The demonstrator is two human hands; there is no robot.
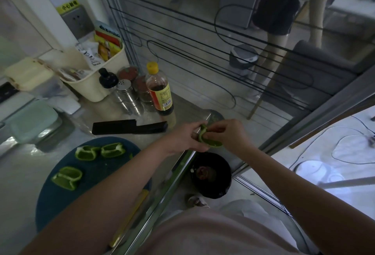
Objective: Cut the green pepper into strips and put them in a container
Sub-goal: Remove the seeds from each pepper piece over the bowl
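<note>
Head view: the left hand point(187, 139) and the right hand point(230, 135) meet past the edge of the shiny steel surface point(20, 171). The fingers of both are curled, pinching a curved, glossy green pepper piece point(202, 134) above a round black bin point(211, 175). Three hollow, boxy pepper sections point(86, 152) with pale inner ribs lie on a round dark-blue cutting board point(101, 173). A flat black cleaver point(129, 126) lies just beyond the board, near a yellow-capped bottle point(160, 90).

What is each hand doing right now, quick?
The left hand grips a green pepper piece.
The right hand pinches the same green pepper piece.
</note>
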